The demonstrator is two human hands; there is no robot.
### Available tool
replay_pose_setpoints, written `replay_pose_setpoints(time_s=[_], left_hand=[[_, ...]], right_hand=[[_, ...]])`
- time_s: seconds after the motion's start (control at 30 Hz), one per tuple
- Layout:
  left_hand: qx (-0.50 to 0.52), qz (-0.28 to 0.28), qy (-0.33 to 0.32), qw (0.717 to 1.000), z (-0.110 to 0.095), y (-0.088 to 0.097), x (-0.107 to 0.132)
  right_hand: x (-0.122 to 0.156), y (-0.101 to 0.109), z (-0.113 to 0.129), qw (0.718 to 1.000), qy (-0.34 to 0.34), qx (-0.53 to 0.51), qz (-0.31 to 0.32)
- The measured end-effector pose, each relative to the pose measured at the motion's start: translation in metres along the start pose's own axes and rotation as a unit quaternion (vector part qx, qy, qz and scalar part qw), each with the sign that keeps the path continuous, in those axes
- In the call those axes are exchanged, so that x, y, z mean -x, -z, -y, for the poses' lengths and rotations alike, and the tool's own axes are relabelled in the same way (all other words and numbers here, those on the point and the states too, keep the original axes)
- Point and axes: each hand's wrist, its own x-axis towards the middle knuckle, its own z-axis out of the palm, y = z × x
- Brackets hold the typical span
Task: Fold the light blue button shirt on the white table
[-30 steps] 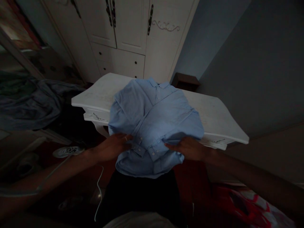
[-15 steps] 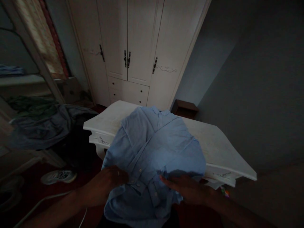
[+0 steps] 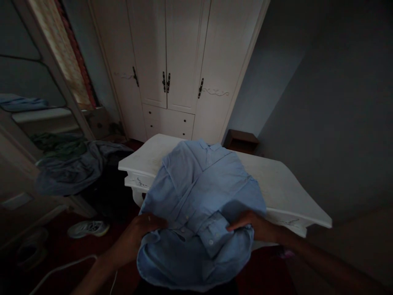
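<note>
A light blue button-up shirt (image 3: pixel 211 184) lies front up on a white table (image 3: pixel 288 184), its collar toward the far edge and its sleeves folded across the front. The lower part hangs over the near edge toward me. My left hand (image 3: pixel 144 229) grips the shirt's left side near the hem, thumb on top. My right hand (image 3: pixel 251 225) pinches the right side, its thumb beside a buttoned cuff (image 3: pixel 211 235). Between both hands the hem sags in a curve. The fingers beneath the cloth are hidden.
Behind the table stands a white wardrobe (image 3: pixel 181 61) with dark handles. Piled clothes (image 3: pixel 70 164) sit at the left, by a mirror. On the red floor are a sneaker (image 3: pixel 88 228) and a white cable (image 3: pixel 70 262). A small brown box-like shelf (image 3: pixel 242 139) is by the right wall.
My right hand has moved outward and up and now grips the shirt's right side. The lower part has spread wider, and the cuff has shifted right. My left hand keeps its hold.
</note>
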Motion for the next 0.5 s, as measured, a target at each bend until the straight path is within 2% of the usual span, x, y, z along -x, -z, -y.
replay_pose_setpoints(time_s=[0.1, 0.23, 0.37, 0.5], left_hand=[[0.028, 0.005, 0.012, 1.0, 0.001, 0.005, -0.001], [0.035, -0.009, 0.051, 0.998, -0.007, 0.018, -0.008], [0.02, -0.047, 0.098, 0.994, -0.026, 0.029, -0.016], [0.041, -0.023, 0.087, 0.995, -0.047, 0.038, -0.024]], right_hand=[[0.001, 0.012, 0.002, 0.996, 0.027, 0.039, -0.074], [0.0, 0.024, 0.022, 0.99, 0.078, 0.036, -0.113], [0.005, 0.035, 0.048, 0.988, 0.032, 0.006, -0.148], [0.017, 0.046, 0.071, 0.992, 0.004, -0.034, -0.125]])
